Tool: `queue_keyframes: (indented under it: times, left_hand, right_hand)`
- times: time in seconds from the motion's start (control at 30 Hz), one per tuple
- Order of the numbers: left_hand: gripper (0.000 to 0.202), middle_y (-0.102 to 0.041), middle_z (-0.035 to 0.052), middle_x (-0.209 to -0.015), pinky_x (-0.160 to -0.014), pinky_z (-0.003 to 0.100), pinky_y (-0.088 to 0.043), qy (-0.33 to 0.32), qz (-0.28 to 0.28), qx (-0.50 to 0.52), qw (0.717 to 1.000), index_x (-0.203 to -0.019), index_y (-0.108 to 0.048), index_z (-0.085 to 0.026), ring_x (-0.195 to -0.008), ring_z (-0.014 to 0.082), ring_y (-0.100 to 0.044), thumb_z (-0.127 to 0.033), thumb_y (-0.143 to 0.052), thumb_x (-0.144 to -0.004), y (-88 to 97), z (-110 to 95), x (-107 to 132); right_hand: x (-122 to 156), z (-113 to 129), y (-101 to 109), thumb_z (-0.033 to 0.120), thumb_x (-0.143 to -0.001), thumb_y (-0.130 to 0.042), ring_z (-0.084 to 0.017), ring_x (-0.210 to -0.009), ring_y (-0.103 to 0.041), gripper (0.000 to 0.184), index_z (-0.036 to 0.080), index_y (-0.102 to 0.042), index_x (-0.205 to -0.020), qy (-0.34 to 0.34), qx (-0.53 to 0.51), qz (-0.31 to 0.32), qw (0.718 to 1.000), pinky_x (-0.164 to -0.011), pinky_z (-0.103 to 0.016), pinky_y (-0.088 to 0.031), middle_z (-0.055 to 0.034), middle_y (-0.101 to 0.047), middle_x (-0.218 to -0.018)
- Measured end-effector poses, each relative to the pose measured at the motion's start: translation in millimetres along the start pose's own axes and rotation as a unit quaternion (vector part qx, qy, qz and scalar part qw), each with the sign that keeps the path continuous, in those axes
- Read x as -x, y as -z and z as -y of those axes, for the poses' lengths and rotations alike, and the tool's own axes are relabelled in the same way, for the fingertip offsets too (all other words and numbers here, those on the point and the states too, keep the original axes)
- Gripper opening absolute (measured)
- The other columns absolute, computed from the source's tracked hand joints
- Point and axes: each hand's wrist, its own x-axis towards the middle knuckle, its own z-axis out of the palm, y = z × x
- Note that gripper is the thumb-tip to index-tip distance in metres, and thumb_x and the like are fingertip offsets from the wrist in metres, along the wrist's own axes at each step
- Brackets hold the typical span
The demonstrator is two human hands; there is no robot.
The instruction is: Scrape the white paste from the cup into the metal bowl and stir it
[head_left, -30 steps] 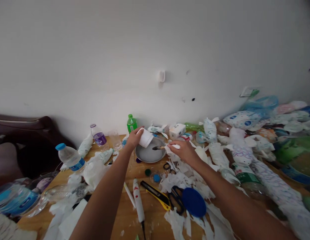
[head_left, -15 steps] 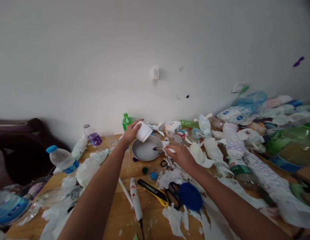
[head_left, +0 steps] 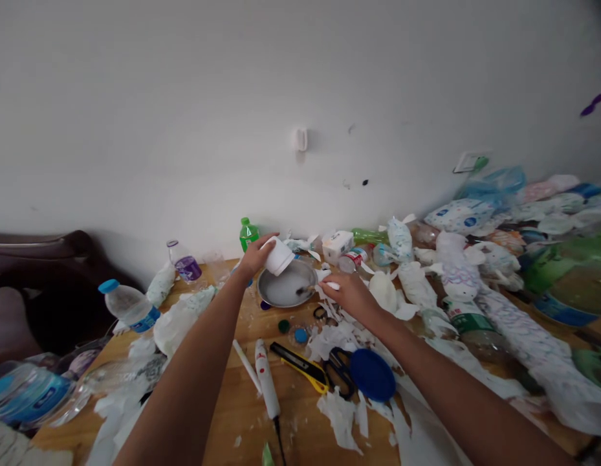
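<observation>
Left hand (head_left: 254,257) wrapped round white cup (head_left: 278,255), tipped over grey dish (head_left: 286,288) at back of bench (head_left: 242,408). Right hand (head_left: 351,294) closed on brush (head_left: 312,287), tip in dish. Scissors (head_left: 336,370) and blue lid (head_left: 372,374) lying near.

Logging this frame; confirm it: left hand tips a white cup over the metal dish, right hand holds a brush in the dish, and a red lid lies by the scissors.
Wrong only on colour: in the head view the lid beside the scissors is blue.
</observation>
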Motion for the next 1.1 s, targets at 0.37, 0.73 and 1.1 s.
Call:
queue_keyframes:
  times: [0.37,0.73,1.1]
  left_hand:
    - [0.053,-0.066,0.0132,-0.129,-0.11,0.048,-0.043,0.013,-0.041,0.011,0.999,-0.126,-0.071,-0.016,-0.12,0.0332,-0.058,-0.048,-0.055,-0.086,5.3,15,4]
    - [0.056,-0.066,0.0163,-0.119,-0.07,0.042,-0.056,0.119,-0.083,0.13,0.981,-0.128,-0.066,-0.015,-0.098,0.0332,-0.063,-0.053,-0.052,-0.089,-9.4,25,8]
    - [0.062,-0.061,0.0172,-0.126,-0.056,0.035,-0.055,0.177,-0.051,0.209,0.96,-0.139,-0.054,-0.02,-0.097,0.0315,-0.063,-0.055,-0.045,-0.089,-8.5,13,9]
  right_hand:
    - [-4,3,-8,0.039,-0.097,-0.057,-0.023,-0.079,-0.071,0.03,0.021,-0.079,-0.087,0.0,-0.028,0.017,0.999,-0.072,-0.031,-0.048,-0.0076,-0.078,-0.086]
    - [4,18,-7,0.045,-0.098,-0.051,-0.022,-0.07,-0.067,0.038,0.021,-0.076,-0.083,-0.056,-0.066,-0.199,0.976,-0.067,-0.032,-0.05,-0.0059,-0.075,-0.077]
    - [-38,10,-19,0.045,-0.103,-0.046,-0.024,-0.106,-0.07,0.039,0.022,-0.076,-0.113,0.054,-0.131,-0.14,0.98,-0.097,-0.038,-0.052,-0.0096,-0.077,-0.111]
